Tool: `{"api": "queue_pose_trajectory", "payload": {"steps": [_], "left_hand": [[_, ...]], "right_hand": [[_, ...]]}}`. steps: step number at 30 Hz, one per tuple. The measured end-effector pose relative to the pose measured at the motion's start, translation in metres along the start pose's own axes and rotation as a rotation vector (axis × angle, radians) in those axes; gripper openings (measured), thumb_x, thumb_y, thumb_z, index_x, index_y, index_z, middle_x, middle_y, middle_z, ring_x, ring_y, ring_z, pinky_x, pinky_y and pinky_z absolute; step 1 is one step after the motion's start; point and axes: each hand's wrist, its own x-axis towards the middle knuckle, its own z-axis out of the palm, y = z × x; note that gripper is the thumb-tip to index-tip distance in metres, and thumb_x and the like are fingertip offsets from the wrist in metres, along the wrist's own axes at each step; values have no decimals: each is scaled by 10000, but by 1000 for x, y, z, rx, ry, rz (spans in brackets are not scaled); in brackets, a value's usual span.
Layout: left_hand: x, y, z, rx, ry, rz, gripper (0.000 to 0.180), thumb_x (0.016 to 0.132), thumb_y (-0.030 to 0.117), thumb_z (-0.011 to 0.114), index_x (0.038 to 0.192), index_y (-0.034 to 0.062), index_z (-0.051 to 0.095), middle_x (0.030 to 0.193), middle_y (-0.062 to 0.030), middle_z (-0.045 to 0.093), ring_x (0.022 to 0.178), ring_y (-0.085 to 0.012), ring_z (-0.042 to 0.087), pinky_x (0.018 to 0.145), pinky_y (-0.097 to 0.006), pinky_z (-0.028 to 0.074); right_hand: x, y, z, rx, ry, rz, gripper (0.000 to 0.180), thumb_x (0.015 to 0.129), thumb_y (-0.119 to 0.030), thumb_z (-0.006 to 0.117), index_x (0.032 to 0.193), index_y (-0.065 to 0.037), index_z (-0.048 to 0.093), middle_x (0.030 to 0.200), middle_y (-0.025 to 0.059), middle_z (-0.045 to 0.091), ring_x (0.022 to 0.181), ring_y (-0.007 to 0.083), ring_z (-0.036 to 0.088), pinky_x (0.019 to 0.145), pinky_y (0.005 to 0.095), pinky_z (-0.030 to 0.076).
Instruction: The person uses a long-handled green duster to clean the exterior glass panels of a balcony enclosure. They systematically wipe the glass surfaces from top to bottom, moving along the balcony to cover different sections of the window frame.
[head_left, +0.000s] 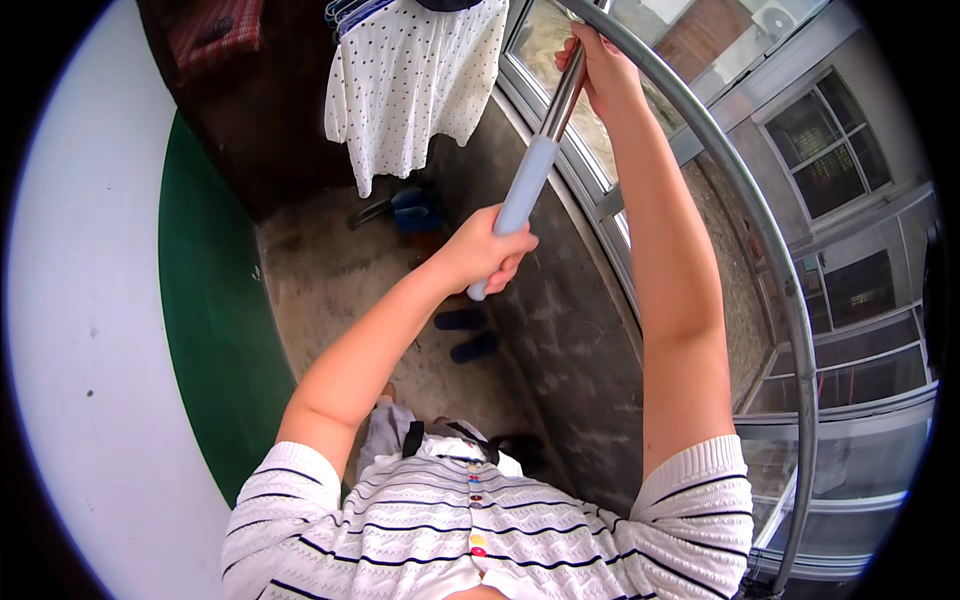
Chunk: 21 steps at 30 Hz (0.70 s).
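1. Nearest you: your striped knit top (480,530) with coloured buttons
2. Your left hand (487,252) is clenched around the pale blue grip of the metal pole (535,170); your right hand (600,65) grasps its steel shaft higher up
3. The pole rises toward the top edge, where its end is cut off
4. A white dotted garment (415,85) hangs upper left, its hanger partly cropped
5. Below: concrete floor (330,280), dark slippers (468,335), green-and-white wall (200,300), windows (830,150) right

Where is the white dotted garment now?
In the head view, the white dotted garment hangs at upper centre, left of the pole and windows.
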Motion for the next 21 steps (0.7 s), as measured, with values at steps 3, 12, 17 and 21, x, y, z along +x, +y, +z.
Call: {"api": "queue_pose_trajectory", "payload": {"steps": [3,12,17,21], "left_hand": [[29,-2,-3,-97,-30,-23,170,867,89,580,816,77,418,526,-11,409,351,-98,376,325,-260,293],[48,-79,-44,-105,26,-92,193,878,95,559,768,85,401,521,-16,408,349,-108,371,329,-269,297],[17,-138,-39,-188,67,-183,180,886,104,554,780,88,410,524,-17,410,355,-109,383,329,-270,300],[-23,-180,-27,-281,93,-323,163,884,105,551,804,105,410,529,-11,392,356,-114,374,330,-279,305]], "right_hand": [[20,11,-2,-17,62,10,180,870,-173,637,856,-9,563,732,61,583,632,177,589,608,300,515],[9,106,-9,-60,40,83,217,858,-232,624,777,-45,550,649,69,588,539,157,601,446,268,452],[-42,151,-15,-86,-37,180,215,887,-230,614,798,-51,537,661,57,584,536,153,602,438,259,452],[-97,195,-16,-14,-28,310,202,901,-222,600,816,-50,537,652,53,574,528,153,593,453,268,460]]}}
